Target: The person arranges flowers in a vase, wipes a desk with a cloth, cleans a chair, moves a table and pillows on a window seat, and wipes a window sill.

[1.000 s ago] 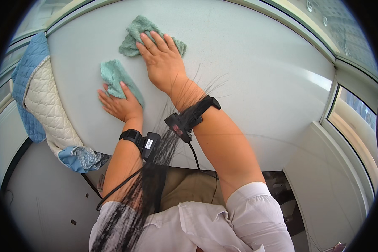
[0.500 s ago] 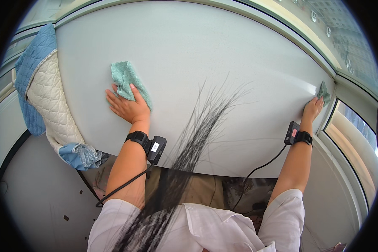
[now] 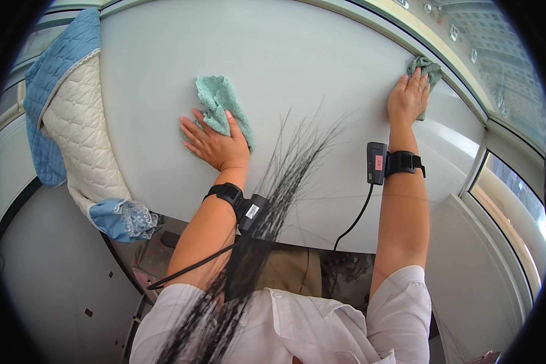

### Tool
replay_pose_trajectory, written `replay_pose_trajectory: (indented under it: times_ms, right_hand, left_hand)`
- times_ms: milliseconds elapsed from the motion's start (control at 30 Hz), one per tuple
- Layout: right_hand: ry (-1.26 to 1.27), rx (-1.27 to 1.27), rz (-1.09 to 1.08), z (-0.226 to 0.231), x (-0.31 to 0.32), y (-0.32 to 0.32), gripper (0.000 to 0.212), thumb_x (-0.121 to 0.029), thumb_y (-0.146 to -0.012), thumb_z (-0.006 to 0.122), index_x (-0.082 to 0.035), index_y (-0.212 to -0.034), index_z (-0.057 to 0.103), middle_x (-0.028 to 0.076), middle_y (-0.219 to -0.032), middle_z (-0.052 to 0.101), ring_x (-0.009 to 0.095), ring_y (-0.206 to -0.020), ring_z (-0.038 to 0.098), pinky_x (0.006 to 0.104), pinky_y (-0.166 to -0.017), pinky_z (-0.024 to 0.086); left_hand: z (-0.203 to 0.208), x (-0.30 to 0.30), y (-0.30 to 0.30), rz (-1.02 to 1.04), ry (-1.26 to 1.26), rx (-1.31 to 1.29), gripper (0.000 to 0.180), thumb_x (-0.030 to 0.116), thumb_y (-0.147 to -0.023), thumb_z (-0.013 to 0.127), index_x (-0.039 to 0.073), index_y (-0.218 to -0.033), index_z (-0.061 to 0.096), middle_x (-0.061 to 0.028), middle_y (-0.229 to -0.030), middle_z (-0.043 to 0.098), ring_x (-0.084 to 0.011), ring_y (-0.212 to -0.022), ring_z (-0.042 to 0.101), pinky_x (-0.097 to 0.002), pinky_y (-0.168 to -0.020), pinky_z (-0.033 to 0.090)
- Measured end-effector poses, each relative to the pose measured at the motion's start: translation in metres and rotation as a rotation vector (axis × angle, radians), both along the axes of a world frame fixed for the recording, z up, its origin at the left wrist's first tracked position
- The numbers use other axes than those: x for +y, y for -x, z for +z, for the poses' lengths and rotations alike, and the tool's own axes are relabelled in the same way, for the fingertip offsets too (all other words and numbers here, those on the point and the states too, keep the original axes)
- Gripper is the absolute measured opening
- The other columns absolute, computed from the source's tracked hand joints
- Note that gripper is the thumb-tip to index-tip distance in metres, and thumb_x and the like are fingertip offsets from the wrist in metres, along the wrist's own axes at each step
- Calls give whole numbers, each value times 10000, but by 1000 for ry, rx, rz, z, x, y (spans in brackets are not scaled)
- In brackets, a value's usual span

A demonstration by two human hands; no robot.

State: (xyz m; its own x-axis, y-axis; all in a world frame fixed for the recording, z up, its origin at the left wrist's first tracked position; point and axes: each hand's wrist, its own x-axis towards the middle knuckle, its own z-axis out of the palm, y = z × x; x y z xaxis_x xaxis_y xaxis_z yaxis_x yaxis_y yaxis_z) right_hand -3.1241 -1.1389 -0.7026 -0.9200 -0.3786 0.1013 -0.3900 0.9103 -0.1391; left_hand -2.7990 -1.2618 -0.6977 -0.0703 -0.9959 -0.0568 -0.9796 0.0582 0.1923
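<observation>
My left hand (image 3: 215,142) holds a light teal cleaning cloth (image 3: 217,94) against a pale, smooth tabletop (image 3: 321,67). Its fingers are spread, and the cloth sticks out past the thumb and beneath the palm. Farther away on the right, my right hand (image 3: 408,100) presses a darker green cleaning cloth (image 3: 428,70) at the far edge, beside the window frame. Those fingers stretch forward over it, and part of that cloth is hidden beneath them. Each wrist wears a black strap with a small cabled box.
A blue and cream quilted cover (image 3: 76,115) drapes over the left end of the tabletop. Window frames (image 3: 461,79) run along the far and right edges, with parked cars visible far below outside. Black cables (image 3: 355,221) trail from both wrists. Dark hair strands hang across the middle.
My right hand has slid its cloth away from the right corner, leftward and farther along the window edge. My left hand and its cloth have shifted to the right.
</observation>
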Motion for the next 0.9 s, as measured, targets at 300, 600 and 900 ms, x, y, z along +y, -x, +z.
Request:
replay_pose_trajectory:
  times_ms: [300, 600, 900]
  right_hand:
    - [-33, -27, -123, 4, -28, -4, 545, -373, -965, 312, -104, -1438, 331, 117, -1518, 256, 307, -1412, 177, 443, -1140, 102]
    - [33, 10, 81, -7, -162, -104, 552, -382, -967, 310, -65, -1416, 356, 136, -1498, 293, 315, -1402, 199, 449, -1134, 102]
    - [115, -84, 512, -6, -310, -223, 479, -312, -973, 343, -85, -1393, 388, 103, -1476, 337, 297, -1392, 222, 434, -1146, 105]
  left_hand:
    - [-2, -120, -72, -146, 75, 400, 647, 170, -897, 554, 153, -1461, 237, -260, -1497, 116, -410, -1378, 180, -487, -1102, 208]
    - [-27, -233, -134, -120, 390, 119, 446, 43, -802, 546, 166, -1230, 549, -215, -1354, 410, -377, -1234, 404, -435, -1014, 354]
    - [-14, -233, -125, -82, 250, 203, 467, 40, -770, 540, 103, -1231, 510, -147, -1318, 470, -356, -1210, 422, -459, -1004, 347]
